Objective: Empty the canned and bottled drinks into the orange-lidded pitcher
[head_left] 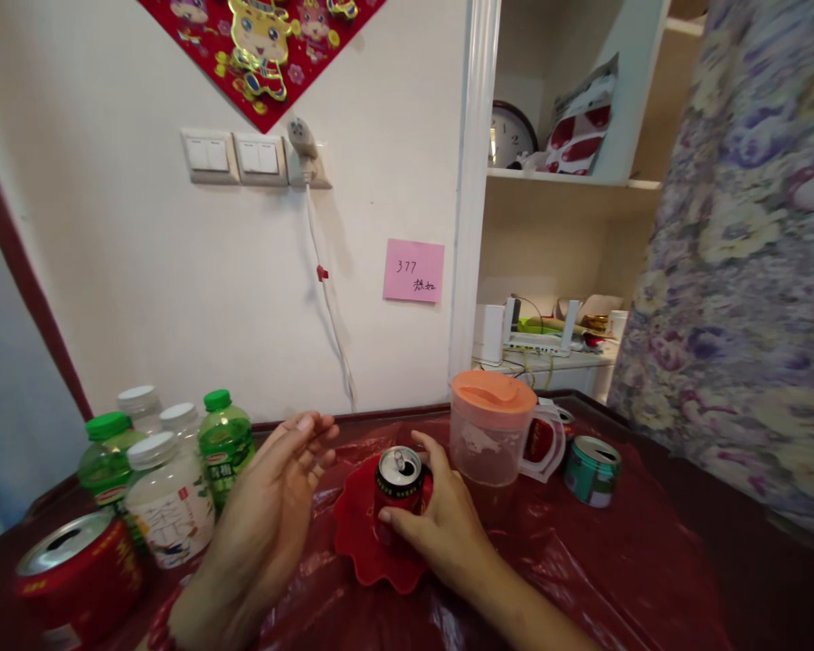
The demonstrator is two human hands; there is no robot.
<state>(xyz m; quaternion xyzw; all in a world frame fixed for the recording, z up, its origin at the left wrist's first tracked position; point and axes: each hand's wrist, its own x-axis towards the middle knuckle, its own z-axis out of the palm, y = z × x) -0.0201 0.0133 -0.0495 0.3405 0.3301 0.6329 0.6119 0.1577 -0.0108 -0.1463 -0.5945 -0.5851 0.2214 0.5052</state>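
My right hand [444,511] is wrapped round a red and black drink can [397,488], its silver top facing up with the tab on it. The can stands upright within a red plate with a wavy rim [363,561]. To the left of the plate, my left hand [281,488] is raised with the fingers stretched out and slightly curled, holding nothing. Just beyond that hand stands a green-capped bottle [225,443]. A clear pitcher with an orange lid [492,434] is behind and to the right of my right hand.
At the left are several bottles, among them a white-capped one [169,506], and a large red can [78,574]. A green can [591,470] stands right of the pitcher, with another red can [539,441] partly hidden behind its handle. A wall [244,298] bounds the table's back.
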